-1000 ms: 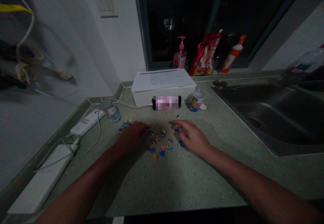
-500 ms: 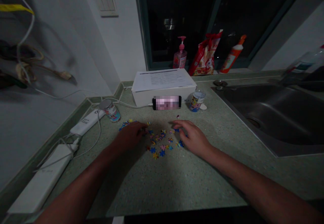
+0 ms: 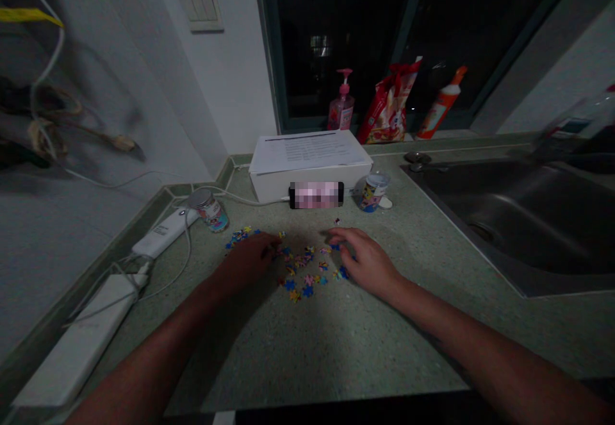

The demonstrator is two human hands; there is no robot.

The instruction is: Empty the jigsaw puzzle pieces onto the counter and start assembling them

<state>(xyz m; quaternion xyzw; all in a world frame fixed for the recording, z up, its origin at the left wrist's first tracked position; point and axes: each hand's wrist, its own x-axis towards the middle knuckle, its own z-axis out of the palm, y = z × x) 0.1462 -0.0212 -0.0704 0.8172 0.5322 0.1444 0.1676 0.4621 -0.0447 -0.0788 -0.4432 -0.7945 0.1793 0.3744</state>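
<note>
Small jigsaw pieces (image 3: pixel 302 268) lie scattered on the speckled green worktop (image 3: pixel 336 348), between the two hands. The left hand (image 3: pixel 247 261) is curled at the edge of the pieces, and you cannot tell if it holds one. The right hand (image 3: pixel 368 261) is loosely open beside them.

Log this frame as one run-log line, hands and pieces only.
left hand: curled, at jigsaw pieces | right hand: fingers spread, at pieces | surface: speckled green countertop
</note>
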